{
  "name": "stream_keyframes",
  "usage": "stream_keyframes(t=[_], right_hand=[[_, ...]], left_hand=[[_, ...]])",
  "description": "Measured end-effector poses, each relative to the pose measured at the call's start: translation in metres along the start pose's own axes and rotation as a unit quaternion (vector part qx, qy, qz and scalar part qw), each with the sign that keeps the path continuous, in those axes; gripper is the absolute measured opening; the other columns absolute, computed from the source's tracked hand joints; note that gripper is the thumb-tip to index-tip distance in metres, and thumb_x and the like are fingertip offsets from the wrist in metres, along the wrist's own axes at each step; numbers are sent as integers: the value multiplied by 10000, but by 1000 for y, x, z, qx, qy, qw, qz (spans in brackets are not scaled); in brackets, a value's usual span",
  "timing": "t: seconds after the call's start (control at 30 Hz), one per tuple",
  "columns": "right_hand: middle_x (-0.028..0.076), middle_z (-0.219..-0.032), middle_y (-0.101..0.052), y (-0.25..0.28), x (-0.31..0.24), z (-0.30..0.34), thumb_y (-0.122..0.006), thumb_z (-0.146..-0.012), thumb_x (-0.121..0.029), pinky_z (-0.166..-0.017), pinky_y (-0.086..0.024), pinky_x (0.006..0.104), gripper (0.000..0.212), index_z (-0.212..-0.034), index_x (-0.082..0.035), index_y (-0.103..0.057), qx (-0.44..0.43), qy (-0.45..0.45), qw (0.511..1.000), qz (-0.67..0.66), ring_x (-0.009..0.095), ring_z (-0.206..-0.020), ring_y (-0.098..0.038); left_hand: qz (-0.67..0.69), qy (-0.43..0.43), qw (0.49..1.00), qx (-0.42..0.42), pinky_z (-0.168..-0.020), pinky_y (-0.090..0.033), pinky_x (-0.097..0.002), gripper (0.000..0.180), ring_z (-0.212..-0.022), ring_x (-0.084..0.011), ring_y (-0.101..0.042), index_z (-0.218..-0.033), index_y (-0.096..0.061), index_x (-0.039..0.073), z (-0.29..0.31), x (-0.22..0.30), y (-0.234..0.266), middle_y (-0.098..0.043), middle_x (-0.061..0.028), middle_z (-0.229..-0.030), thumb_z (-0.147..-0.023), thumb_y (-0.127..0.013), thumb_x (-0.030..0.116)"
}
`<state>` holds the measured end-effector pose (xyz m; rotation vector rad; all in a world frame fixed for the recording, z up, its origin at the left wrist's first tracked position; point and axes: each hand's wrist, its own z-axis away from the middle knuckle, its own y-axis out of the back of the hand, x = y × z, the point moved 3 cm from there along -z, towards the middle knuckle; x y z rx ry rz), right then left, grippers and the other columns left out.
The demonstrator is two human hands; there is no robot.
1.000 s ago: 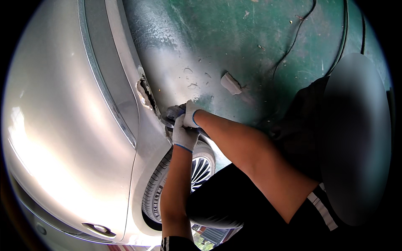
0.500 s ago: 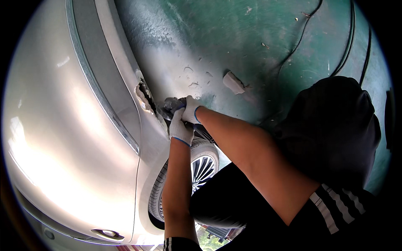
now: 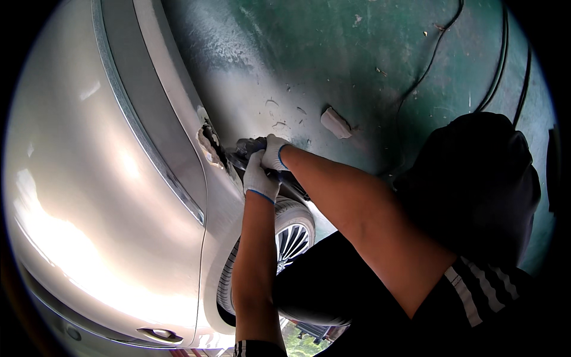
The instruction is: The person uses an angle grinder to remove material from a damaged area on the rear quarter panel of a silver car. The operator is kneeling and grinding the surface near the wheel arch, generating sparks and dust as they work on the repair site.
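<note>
Both my hands wear white knit gloves with blue cuffs and are wrapped round a dark handheld power tool (image 3: 242, 150) with a rounded head. My left hand (image 3: 260, 179) grips it from the near side, and my right hand (image 3: 275, 152) closes on it just beyond. The tool's head is at the lower sill of a silver-beige car (image 3: 119, 178), beside a jagged, torn hole (image 3: 211, 144) with bare, chipped edges. Whether the head touches the metal, I cannot tell. Part of the tool's body is hidden by my gloves and right forearm.
A wheel (image 3: 294, 238) with a spoked rim stands close below my hands. Pale dust coats the green floor (image 3: 333, 53) beside the car. A greyish block-like piece (image 3: 336, 122) lies there. Black cables (image 3: 498, 65) run across the floor at the far right.
The view has shifted slightly, so the car and floor appear a little further right and lower. My hands keep their grip, and the tool's head is slightly further up along the sill.
</note>
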<state>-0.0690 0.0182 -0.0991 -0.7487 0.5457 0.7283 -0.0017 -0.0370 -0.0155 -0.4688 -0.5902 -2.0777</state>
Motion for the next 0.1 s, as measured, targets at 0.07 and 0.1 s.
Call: stream_keyframes(t=[0.07, 0.1], right_hand=[[324, -1271, -688, 3, -7, -5, -845, -733, -321, -1044, -545, 434, 799, -1368, 72, -561, 26, 12, 999, -30, 402, -1242, -677], [319, -1375, -647, 9, -9, -6, -844, -774, -361, -1092, -528, 420, 925, -1487, 86, -460, 14, 24, 999, -35, 394, -1318, -640]], left_hand=[[-48, -65, 997, 10, -1057, -535, -441, 316, -1149, -308, -671, -1214, -681, -4, -7, 11, -6, -722, -140, -1188, -983, -630, 205], [-69, -95, 993, 5, -1065, -531, -439, 341, -1153, -312, -670, -1228, -673, -14, -7, 16, -12, -718, -143, -1205, -986, -641, 225]])
